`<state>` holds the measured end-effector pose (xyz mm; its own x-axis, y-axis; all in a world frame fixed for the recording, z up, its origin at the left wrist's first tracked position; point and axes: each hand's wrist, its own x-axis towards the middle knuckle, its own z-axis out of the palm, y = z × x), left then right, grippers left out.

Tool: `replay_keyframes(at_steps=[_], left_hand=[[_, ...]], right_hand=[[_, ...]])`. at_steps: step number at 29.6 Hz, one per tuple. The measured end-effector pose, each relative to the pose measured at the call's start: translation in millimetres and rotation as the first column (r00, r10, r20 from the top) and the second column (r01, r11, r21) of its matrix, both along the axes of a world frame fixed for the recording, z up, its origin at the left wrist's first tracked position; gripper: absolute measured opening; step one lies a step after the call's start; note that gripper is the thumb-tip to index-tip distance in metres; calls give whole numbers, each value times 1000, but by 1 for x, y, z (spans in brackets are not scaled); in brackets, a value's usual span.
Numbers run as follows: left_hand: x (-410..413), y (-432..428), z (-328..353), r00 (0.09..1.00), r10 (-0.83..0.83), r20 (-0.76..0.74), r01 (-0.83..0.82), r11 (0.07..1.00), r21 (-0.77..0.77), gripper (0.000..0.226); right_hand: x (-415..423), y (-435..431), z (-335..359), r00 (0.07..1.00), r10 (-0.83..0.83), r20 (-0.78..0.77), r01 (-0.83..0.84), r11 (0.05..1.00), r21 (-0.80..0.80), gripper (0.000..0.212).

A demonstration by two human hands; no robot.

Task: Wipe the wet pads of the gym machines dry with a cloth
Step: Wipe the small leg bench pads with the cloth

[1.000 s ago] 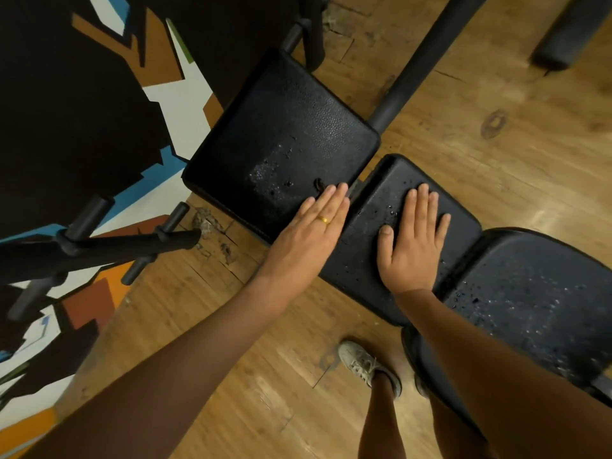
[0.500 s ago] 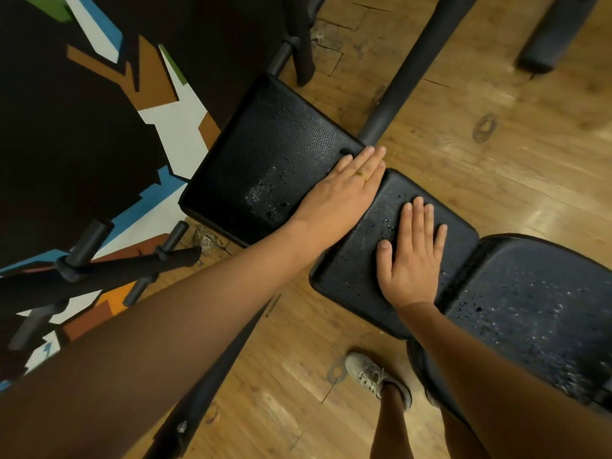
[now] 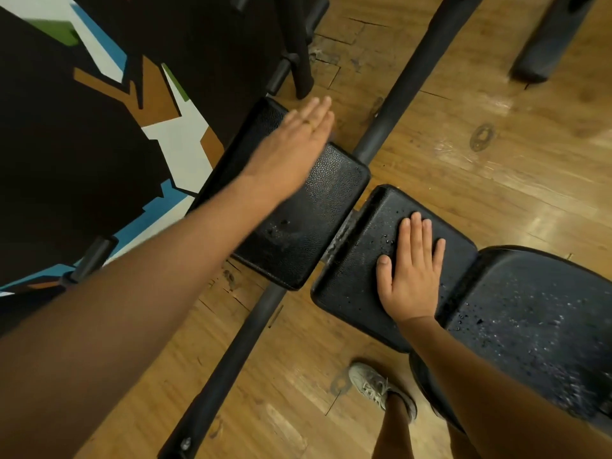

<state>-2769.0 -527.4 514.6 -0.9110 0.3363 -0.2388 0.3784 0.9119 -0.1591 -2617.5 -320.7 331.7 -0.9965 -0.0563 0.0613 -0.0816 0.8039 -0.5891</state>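
Three black padded cushions of a gym bench lie in a row, all beaded with water drops. The far pad (image 3: 308, 223) is at centre-left, the middle pad (image 3: 361, 260) next to it, the large seat pad (image 3: 543, 313) at the right. My left hand (image 3: 294, 140), blurred, with straight fingers and a ring, stretches over the far edge of the far pad. My right hand (image 3: 412, 273) rests flat on the middle pad, fingers straight. No cloth is in view.
A black barbell bar (image 3: 390, 124) runs diagonally under the pads across the wooden floor (image 3: 496, 160). A painted wall (image 3: 82, 144) and a machine frame (image 3: 294, 54) stand at the left and top. My shoe (image 3: 374, 385) and leg are below the pads.
My left hand has slid from the near corner of the far pad across it to its far edge. My right hand has stayed flat on the middle pad. The view has shifted.
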Motion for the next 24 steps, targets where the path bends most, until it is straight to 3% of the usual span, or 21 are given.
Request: replay_keyframes(at_steps=[4,12,16,20,24], left_hand=[[8,-32,11,1000,-5,-18,6,999,37,83],[0,24,-16,981,-185,64,177,978,113,86],[-10,-25,4,992,-126,13,123,987,107,90],[6,-65,21,999,28,-18,-24,986,165,68],[4,-46,9,991,-131,8,129,980,149,67]], right_hand=[[-1,0,1,1000,2,9,-2,1000,-8,67],[-1,0,0,1000,-3,11,3,1000,6,67],[-1,0,0,1000,-1,10,1,1000,5,68],[-1,0,-1,1000,3,13,-4,1000,7,67],[-1,0,0,1000,0,17,0,1000,14,67]])
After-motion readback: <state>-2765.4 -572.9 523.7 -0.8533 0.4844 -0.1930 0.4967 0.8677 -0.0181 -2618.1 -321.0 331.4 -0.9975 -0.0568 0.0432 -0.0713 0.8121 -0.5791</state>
